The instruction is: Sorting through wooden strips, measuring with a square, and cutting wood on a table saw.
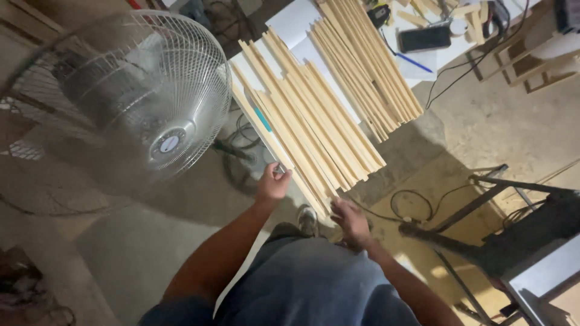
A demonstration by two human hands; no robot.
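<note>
Two stacks of pale wooden strips are seen beyond a large metal-caged floor fan [154,96] that fills the left of the view, its blades blurred. The left hand [273,183] is closed around the near end of a strip at the left edge of the nearer stack of strips [308,121], while the right hand [350,221] is held just below that stack's near ends with fingers curled, touching them or not cannot be told. Farther right, the second stack of strips [365,66] is laid on the white worktop [290,24], beside a dark phone [424,38] and a blue pen [414,61].
</note>
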